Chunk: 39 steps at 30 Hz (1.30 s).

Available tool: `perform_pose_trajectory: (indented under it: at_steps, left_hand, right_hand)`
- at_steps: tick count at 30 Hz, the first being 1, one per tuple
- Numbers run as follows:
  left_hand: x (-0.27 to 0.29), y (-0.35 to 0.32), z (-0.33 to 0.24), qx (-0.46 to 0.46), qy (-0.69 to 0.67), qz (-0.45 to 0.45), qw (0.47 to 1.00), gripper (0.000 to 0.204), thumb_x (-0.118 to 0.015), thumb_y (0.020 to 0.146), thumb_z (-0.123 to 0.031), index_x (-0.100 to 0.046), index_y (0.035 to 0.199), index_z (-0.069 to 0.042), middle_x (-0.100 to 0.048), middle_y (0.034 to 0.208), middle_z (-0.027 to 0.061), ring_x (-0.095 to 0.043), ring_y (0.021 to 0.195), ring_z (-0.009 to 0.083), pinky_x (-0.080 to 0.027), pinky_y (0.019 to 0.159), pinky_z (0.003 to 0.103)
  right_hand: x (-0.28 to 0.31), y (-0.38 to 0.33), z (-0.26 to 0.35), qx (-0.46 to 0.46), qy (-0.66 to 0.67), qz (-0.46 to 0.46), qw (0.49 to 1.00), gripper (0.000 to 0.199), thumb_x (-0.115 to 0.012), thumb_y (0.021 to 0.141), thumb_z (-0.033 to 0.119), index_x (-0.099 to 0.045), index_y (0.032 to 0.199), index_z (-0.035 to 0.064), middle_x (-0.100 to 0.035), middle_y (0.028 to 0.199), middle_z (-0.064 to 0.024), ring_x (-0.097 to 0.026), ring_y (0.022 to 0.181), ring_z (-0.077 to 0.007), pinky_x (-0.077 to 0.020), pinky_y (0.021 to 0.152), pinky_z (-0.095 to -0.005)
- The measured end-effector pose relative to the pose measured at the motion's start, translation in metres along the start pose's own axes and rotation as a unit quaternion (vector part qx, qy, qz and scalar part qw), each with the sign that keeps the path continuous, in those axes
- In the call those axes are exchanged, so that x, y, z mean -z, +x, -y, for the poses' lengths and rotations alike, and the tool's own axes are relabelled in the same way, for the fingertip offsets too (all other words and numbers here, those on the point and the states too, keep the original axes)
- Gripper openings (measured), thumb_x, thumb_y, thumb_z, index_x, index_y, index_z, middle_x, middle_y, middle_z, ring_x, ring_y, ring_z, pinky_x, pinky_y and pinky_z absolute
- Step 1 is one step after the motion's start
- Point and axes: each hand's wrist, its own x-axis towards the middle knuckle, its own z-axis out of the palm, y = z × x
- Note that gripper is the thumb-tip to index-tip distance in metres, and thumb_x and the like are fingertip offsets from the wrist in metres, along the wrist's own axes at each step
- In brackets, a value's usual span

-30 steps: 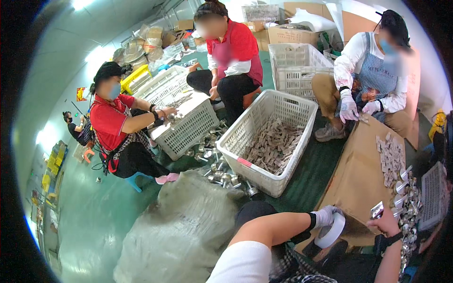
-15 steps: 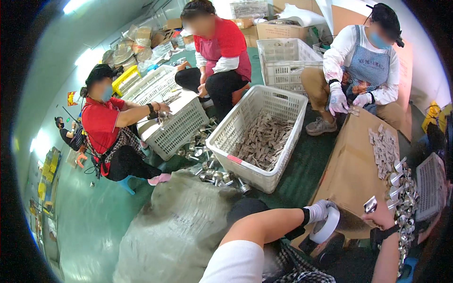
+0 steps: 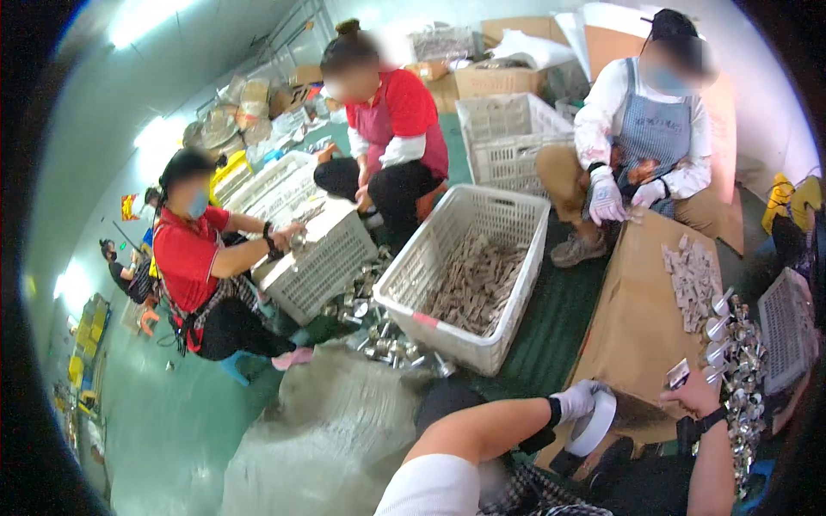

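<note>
Left hand (image 3: 575, 401) grasping white ring (image 3: 601, 428); right hand (image 3: 695, 394) grasping shiny metal piece (image 3: 677, 374)

Hands: 2 of the wearer's own in view, both occupied. Left hand is wearing a white glove and is closing on the upper part of the white ring, which is hanging by the near end of a large brown carton (image 3: 632, 318). Ring touching carton: cannot tell. Right hand is showing bare skin, a black band (image 3: 712, 421) circling its wrist; its fingers are gripping the shiny metal piece, which is pointing up near the carton's near right corner.

Carton: its top is bearing a patch of thin grey-brown strips (image 3: 691, 279) toward the right edge. Just beside that edge, a heap of silvery metal parts (image 3: 745, 370) is running lengthwise. Farther right, a pale slatted crate (image 3: 787, 331) is standing.

Left of carton: a white basket (image 3: 447, 337) is holding many similar strips (image 3: 482, 279). Loose metal pieces (image 3: 391, 344) are lying on the floor along its left side. A large translucent sack (image 3: 318, 439) is filling the foreground.

Co-workers: 3 are sitting nearby. A person in a blue checked apron (image 3: 650, 129) is sitting at the carton's far end; a person in a pink apron (image 3: 400, 120) is sitting behind the basket; a person in a red top (image 3: 189, 267) is reaching over a white crate (image 3: 323, 279).
</note>
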Motion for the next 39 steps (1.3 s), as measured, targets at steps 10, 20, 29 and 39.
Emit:
perform_pose_trajectory:
  at_steps: [10, 20, 29, 39]
  left_hand:
    - [0.004, 0.009, 0.019, -0.040, -0.099, 0.069, 0.992, 0.024, -0.046, 0.084, 0.005, -0.061, 0.103, -0.001, -0.064, 0.096, 0.0102, -0.060, 0.089, 0.0209, -0.048, 0.084, 0.036]
    - [0.033, 0.001, 0.050, -0.066, -0.144, 0.045, 0.986, 0.026, -0.060, 0.079, -0.001, -0.065, 0.104, -0.007, -0.066, 0.096, 0.0076, -0.060, 0.088, 0.0135, -0.048, 0.082, 0.026]
    - [0.021, -0.019, -0.010, 0.138, -0.394, 0.040, 0.908, 0.024, -0.046, 0.086, -0.001, -0.058, 0.106, 0.004, -0.061, 0.103, 0.0140, -0.059, 0.091, 0.0227, -0.048, 0.085, 0.034]
    - [0.025, -0.020, -0.013, 0.152, -0.466, 0.018, 0.871, 0.024, -0.044, 0.087, -0.002, -0.057, 0.105, 0.008, -0.061, 0.100, 0.0168, -0.058, 0.090, 0.0263, -0.048, 0.084, 0.036]
  right_hand:
    - [-0.001, 0.004, -0.012, 0.114, 0.040, 0.045, 0.992, 0.042, -0.079, 0.064, 0.014, -0.060, 0.100, 0.0025, -0.064, 0.092, -0.0037, -0.059, 0.085, -0.0158, -0.0465, 0.079, -0.0303]
    - [-0.007, 0.004, 0.016, 0.092, -0.062, 0.053, 0.992, 0.043, -0.078, 0.065, 0.023, -0.059, 0.096, 0.0016, -0.065, 0.084, -0.0099, -0.060, 0.077, -0.0198, -0.0462, 0.072, -0.0331]
    - [-0.009, 0.007, 0.005, 0.084, -0.051, 0.066, 0.993, 0.040, -0.079, 0.062, 0.020, -0.060, 0.092, 0.0021, -0.065, 0.080, -0.0115, -0.061, 0.074, -0.0230, -0.0463, 0.070, -0.0334]
    - [-0.011, 0.011, 0.011, 0.067, -0.109, 0.070, 0.989, 0.037, -0.073, 0.065, 0.018, -0.059, 0.096, 0.0028, -0.064, 0.081, -0.0124, -0.061, 0.076, -0.0223, -0.0463, 0.070, -0.0328]
